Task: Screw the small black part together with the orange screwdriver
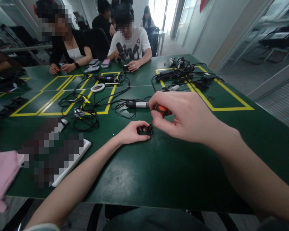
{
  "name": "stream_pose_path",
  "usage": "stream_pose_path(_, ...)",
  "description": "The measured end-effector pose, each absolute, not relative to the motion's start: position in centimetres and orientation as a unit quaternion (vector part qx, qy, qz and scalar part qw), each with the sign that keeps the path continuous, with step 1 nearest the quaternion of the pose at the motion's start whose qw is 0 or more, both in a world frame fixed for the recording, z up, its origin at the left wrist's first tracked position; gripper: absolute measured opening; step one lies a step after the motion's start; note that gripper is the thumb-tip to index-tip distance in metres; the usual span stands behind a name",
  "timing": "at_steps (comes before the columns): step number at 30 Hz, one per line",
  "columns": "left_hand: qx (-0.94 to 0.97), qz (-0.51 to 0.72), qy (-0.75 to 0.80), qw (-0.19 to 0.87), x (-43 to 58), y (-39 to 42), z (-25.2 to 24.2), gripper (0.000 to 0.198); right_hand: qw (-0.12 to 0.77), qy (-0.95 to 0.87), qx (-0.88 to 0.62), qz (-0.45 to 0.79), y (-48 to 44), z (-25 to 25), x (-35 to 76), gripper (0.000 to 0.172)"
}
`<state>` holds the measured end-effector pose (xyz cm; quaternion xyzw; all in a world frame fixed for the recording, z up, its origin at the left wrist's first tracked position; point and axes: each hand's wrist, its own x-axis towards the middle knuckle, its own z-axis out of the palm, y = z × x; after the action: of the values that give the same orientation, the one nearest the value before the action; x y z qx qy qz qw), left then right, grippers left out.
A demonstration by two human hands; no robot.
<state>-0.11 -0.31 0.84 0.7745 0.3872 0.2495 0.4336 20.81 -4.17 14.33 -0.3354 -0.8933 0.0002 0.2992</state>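
Observation:
My left hand (135, 132) rests on the green table, thumb and fingers closed around a small round black part (149, 129) with a short upright tube on top. Above it and to the right, my right hand (183, 117) grips an orange-and-black screwdriver (162, 110) by its handle. Most of the tool is hidden by the fingers, and its tip cannot be made out. Just behind my right hand lies a black-and-silver cylindrical tool (139, 105) with a cable.
Coiled black cables (86, 118) and a white ring (97, 87) lie ahead on the left. A pile of black cabled devices (183, 75) sits at the back right. White-edged devices (73, 165) are at the left. Across the table a person holds a power screwdriver (121, 51).

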Motion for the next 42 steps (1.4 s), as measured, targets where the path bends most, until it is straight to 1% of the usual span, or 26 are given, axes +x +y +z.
stream_pose_path(3, 0.773, 0.255, 0.387, 0.434, -0.1, -0.3, 0.8, 0.036, 0.295, -0.89, -0.348, -0.017, -4.2, 14.3, 20.9, 0.011)
stream_pose_path(6, 0.77, 0.255, 0.389, 0.437, -0.1, -0.2, 0.8, 0.033, 0.277, -0.875, -0.397, -0.027, -4.1, 14.2, 21.1, 0.026)
stream_pose_path(7, 0.769, 0.253, 0.388, 0.441, -0.1, -0.2, 0.9, 0.033, 0.274, -0.87, -0.408, -0.024, -4.1, 14.1, 21.1, 0.028)
stream_pose_path(8, 0.766, 0.252, 0.387, 0.447, -0.1, -0.1, 0.9, 0.034, 0.279, -0.867, -0.412, -0.019, -4.2, 14.0, 21.1, 0.027)
stream_pose_path(11, 0.752, 0.255, 0.39, 0.465, 0.0, 0.0, 1.0, 0.032, 0.327, -0.857, -0.399, 0.012, -4.6, 13.4, 21.0, 0.012)
stream_pose_path(14, 0.744, 0.255, 0.388, 0.481, 0.0, -0.1, 1.0, 0.031, 0.394, -0.835, -0.381, 0.045, -4.8, 12.5, 21.0, 0.015)
stream_pose_path(16, 0.743, 0.254, 0.385, 0.485, 0.1, -0.1, 0.9, 0.03, 0.427, -0.818, -0.377, 0.081, -4.8, 11.5, 21.1, 0.015)
stream_pose_path(17, 0.742, 0.255, 0.385, 0.485, 0.1, -0.1, 0.9, 0.029, 0.437, -0.807, -0.382, 0.107, -4.8, 11.0, 21.2, 0.013)
stream_pose_path(20, 0.74, 0.26, 0.387, 0.484, 0.1, -0.1, 0.7, 0.029, 0.463, -0.754, -0.41, 0.221, -4.8, 9.1, 21.4, 0.019)
stream_pose_path(22, 0.741, 0.261, 0.384, 0.484, 0.2, -0.1, 0.6, 0.03, 0.512, -0.704, -0.422, 0.255, -4.9, 7.9, 21.3, 0.018)
stream_pose_path(24, 0.744, 0.259, 0.383, 0.482, 0.2, -0.1, 0.6, 0.031, 0.545, -0.679, -0.42, 0.258, -4.9, 7.0, 21.2, 0.011)
stream_pose_path(27, 0.745, 0.26, 0.383, 0.481, 0.2, -0.1, 0.6, 0.03, 0.569, -0.67, -0.396, 0.264, -4.9, 6.1, 20.9, 0.005)
stream_pose_path(33, 0.745, 0.252, 0.387, 0.481, 0.2, -0.1, 0.6, 0.03, 0.597, -0.645, -0.388, 0.279, -5.1, 4.9, 20.6, 0.016)
stream_pose_path(38, 0.746, 0.254, 0.383, 0.482, 0.2, -0.1, 0.6, 0.028, 0.63, -0.59, -0.391, 0.319, -5.4, 4.6, 20.3, 0.031)
stream_pose_path(42, 0.748, 0.254, 0.38, 0.481, 0.2, -0.1, 0.7, 0.026, 0.603, -0.576, -0.375, 0.404, -5.9, 4.7, 19.9, 0.031)
